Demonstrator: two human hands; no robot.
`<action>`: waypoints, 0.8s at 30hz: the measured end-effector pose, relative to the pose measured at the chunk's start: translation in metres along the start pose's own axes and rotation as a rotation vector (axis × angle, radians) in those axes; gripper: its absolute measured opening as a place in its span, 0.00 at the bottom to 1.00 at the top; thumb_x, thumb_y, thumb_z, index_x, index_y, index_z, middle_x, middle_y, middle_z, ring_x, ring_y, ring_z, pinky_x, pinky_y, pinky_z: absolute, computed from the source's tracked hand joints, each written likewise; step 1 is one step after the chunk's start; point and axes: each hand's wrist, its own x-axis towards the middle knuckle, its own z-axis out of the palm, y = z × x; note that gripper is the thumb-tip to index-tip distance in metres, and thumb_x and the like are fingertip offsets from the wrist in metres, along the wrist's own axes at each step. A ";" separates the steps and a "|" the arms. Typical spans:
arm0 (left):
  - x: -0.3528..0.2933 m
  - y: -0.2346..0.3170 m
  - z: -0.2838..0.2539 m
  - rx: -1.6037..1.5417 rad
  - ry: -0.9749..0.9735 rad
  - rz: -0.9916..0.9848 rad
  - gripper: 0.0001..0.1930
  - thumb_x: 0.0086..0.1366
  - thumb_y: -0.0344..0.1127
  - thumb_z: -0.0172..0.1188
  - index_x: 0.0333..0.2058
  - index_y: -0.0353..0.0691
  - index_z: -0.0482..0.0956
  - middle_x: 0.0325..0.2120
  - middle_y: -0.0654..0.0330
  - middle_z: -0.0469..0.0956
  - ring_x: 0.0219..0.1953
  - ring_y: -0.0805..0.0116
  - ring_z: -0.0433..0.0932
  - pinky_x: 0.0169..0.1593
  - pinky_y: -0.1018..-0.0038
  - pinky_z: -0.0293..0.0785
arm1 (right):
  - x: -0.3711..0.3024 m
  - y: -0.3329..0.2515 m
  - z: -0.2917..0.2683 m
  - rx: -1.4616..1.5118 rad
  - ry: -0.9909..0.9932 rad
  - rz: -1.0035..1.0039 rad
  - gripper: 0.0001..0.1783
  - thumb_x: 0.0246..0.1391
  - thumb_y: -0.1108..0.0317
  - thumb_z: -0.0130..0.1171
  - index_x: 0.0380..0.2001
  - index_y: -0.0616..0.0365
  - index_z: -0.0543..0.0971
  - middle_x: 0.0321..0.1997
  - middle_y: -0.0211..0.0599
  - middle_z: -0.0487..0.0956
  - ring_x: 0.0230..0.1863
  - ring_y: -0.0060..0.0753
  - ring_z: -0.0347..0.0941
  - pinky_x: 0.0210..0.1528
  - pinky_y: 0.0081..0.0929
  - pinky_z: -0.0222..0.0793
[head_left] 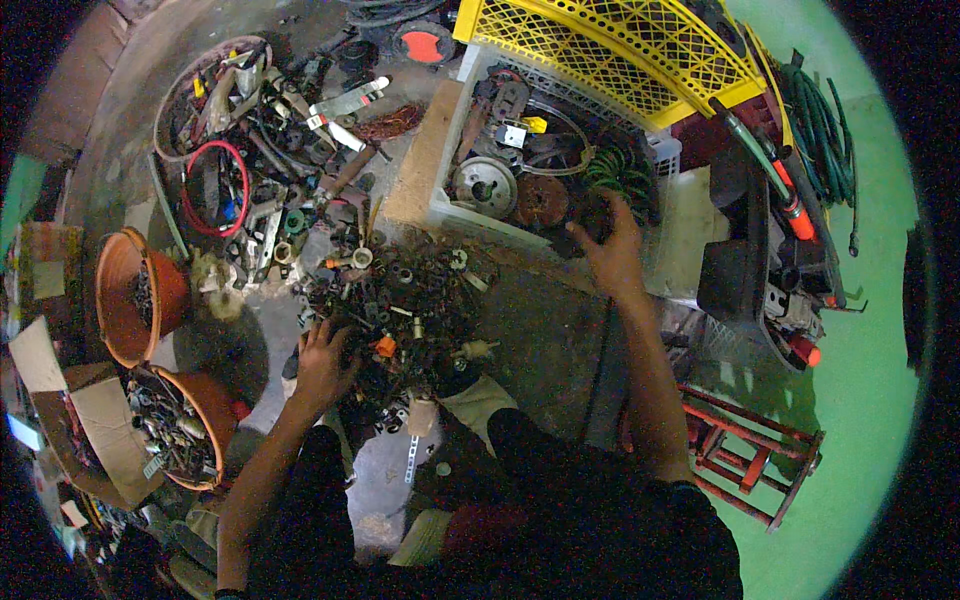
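Observation:
My right hand is at the near right corner of a clear plastic crate, its thumb and fingers curved round a dark, roundish part whose kind I cannot make out. Inside the crate lie a silver pulley-like wheel, a rusty brown disc and a green coil. My left hand rests at the left edge of a heap of small metal and plastic parts, fingers apart and tips among the pieces. An orange plastic piece lies in that heap.
Two orange buckets of small parts stand left, beside an open cardboard box. A red hoop lies on larger scrap at back left. A yellow crate is behind; a red metal frame lies right.

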 end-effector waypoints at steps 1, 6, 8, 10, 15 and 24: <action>-0.001 -0.001 0.002 0.011 0.013 0.012 0.25 0.51 0.40 0.63 0.49 0.42 0.72 0.52 0.46 0.65 0.56 0.41 0.62 0.56 0.49 0.57 | 0.004 -0.002 -0.001 0.025 0.008 0.027 0.29 0.44 0.63 0.67 0.50 0.60 0.71 0.48 0.46 0.74 0.51 0.45 0.70 0.54 0.36 0.65; -0.001 0.002 0.000 0.021 0.031 0.016 0.25 0.52 0.40 0.63 0.49 0.42 0.72 0.52 0.47 0.65 0.56 0.41 0.62 0.56 0.48 0.58 | 0.003 -0.018 -0.004 0.213 -0.021 0.135 0.27 0.41 0.64 0.70 0.46 0.60 0.74 0.43 0.43 0.76 0.46 0.41 0.73 0.50 0.33 0.68; 0.000 0.000 0.004 0.037 0.033 0.028 0.25 0.52 0.41 0.63 0.49 0.42 0.71 0.53 0.48 0.65 0.56 0.42 0.62 0.56 0.48 0.58 | -0.007 0.001 0.006 -0.008 -0.148 0.038 0.24 0.41 0.66 0.69 0.44 0.59 0.76 0.43 0.42 0.76 0.46 0.39 0.73 0.49 0.33 0.68; -0.001 -0.001 0.002 0.026 0.015 0.013 0.25 0.52 0.42 0.63 0.50 0.42 0.71 0.53 0.48 0.65 0.55 0.42 0.62 0.56 0.49 0.58 | -0.014 0.002 0.008 -0.020 -0.194 0.054 0.21 0.41 0.67 0.69 0.42 0.58 0.77 0.43 0.41 0.76 0.45 0.37 0.74 0.49 0.32 0.68; -0.002 -0.003 0.005 0.061 0.040 0.019 0.25 0.52 0.43 0.63 0.49 0.42 0.72 0.53 0.48 0.65 0.55 0.42 0.63 0.56 0.50 0.58 | -0.020 0.001 -0.004 0.061 0.022 -0.019 0.17 0.41 0.69 0.69 0.38 0.58 0.79 0.41 0.40 0.78 0.43 0.35 0.74 0.48 0.30 0.68; 0.000 0.002 -0.001 -0.004 0.021 0.000 0.25 0.52 0.43 0.63 0.49 0.41 0.72 0.53 0.45 0.65 0.55 0.42 0.63 0.55 0.52 0.59 | -0.013 -0.012 -0.032 0.283 0.414 0.258 0.15 0.46 0.67 0.67 0.36 0.63 0.78 0.36 0.33 0.79 0.38 0.26 0.72 0.46 0.24 0.67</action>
